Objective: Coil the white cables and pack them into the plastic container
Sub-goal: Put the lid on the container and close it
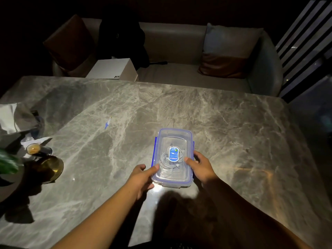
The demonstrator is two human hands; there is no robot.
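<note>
A clear plastic container (175, 135) with a blue-rimmed lid and a blue oval sticker stands on the marble table (224, 126), near its front middle. Coiled white cables (166, 159) lie inside it, seen through the lid. My left hand (143, 177) grips the container's near left corner with the thumb on the lid. My right hand (199, 166) holds its right side, thumb pressed on top of the lid.
A brass lamp base (52, 168), a small glass jar (34, 149), papers and a crumpled bag (14, 117) crowd the table's left edge. A small blue-white scrap (107, 123) lies mid-table. A white box (112, 71) and a sofa with cushions (224, 51) stand behind.
</note>
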